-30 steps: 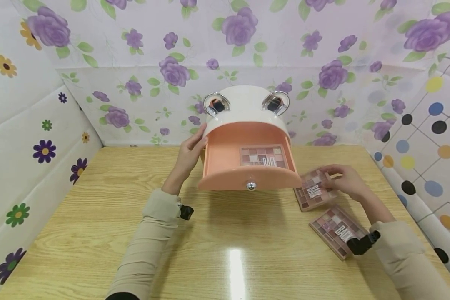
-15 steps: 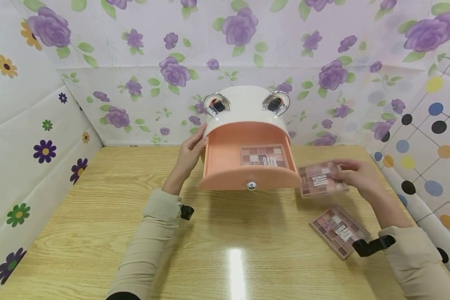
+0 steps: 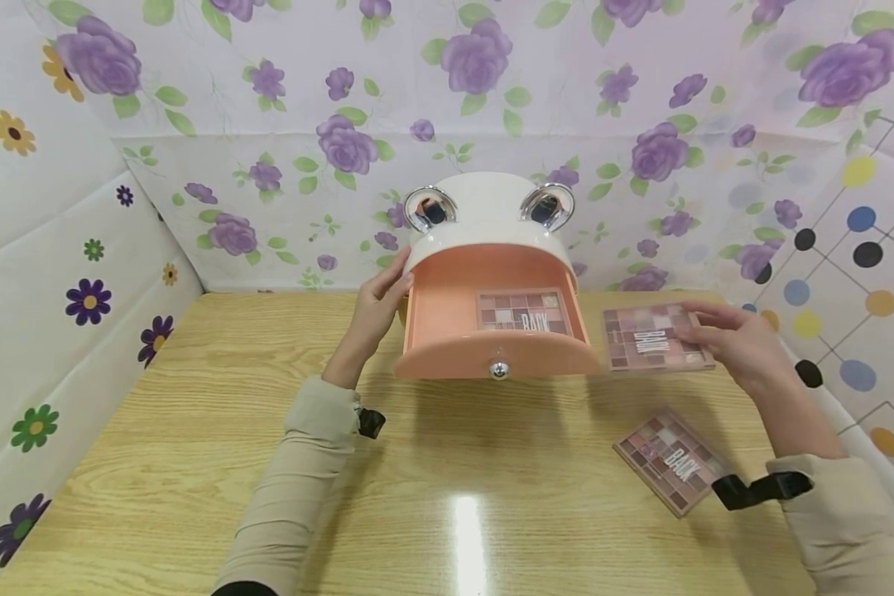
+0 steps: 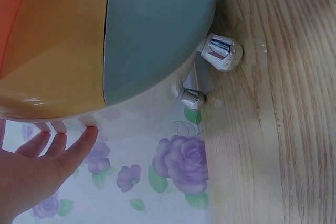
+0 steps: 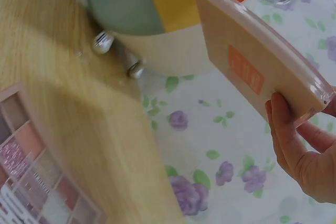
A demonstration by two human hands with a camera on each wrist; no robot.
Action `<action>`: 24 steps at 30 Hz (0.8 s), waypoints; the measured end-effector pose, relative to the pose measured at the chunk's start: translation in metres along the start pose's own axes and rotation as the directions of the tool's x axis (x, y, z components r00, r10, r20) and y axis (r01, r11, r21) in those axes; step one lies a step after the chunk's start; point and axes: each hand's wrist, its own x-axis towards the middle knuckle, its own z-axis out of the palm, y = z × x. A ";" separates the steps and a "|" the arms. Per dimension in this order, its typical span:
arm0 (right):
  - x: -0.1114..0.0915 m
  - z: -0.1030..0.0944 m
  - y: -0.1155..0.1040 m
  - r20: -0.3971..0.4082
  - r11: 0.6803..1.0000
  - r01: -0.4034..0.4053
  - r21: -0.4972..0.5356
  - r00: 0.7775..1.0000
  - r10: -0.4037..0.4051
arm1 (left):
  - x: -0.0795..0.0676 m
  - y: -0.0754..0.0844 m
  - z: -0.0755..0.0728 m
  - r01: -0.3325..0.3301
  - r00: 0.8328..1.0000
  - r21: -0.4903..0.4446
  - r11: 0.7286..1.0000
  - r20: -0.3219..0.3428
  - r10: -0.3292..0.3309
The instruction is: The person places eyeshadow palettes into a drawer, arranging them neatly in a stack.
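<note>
My right hand [image 3: 741, 348] pinches an eyeshadow palette [image 3: 636, 335] by its right end, raised beside the open drawer. In the right wrist view the pale back of this palette [image 5: 231, 51] shows an orange label. My left hand [image 3: 372, 314] rests against the left side of a small white drawer cabinet [image 3: 489, 207]; the left wrist view has its fingertips [image 4: 88, 136] on the white wall. The cabinet's peach top drawer [image 3: 447, 358] is pulled out, with one palette [image 3: 517, 311] lying in its right part. Another palette [image 3: 670, 463] lies on the table, front right.
Below the peach drawer sit a yellow drawer [image 4: 58, 61] and a grey-green one [image 4: 157, 35], both closed. Silver feet [image 4: 223, 52] carry the cabinet on the wooden table [image 3: 194, 463]. Flowered cloth [image 3: 268, 207] covers the back wall.
My right hand has lifted the palette off the table and drawn it back and right, turning it nearly level with the drawer. My left hand has stayed put.
</note>
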 end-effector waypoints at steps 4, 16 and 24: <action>-0.005 0.004 -0.012 0.015 0.986 0.008 0.164 1.000 -0.010 | 0.000 0.000 0.000 -0.002 1.000 -0.003 1.000 0.001 0.002; -0.007 0.018 -0.037 0.061 0.940 0.068 0.334 0.994 -0.094 | 0.001 -0.001 0.000 -0.010 1.000 -0.007 1.000 -0.007 0.009; -0.007 0.026 -0.048 0.060 0.906 0.050 0.420 0.995 -0.083 | 0.000 -0.001 0.000 -0.013 1.000 -0.006 1.000 -0.005 0.013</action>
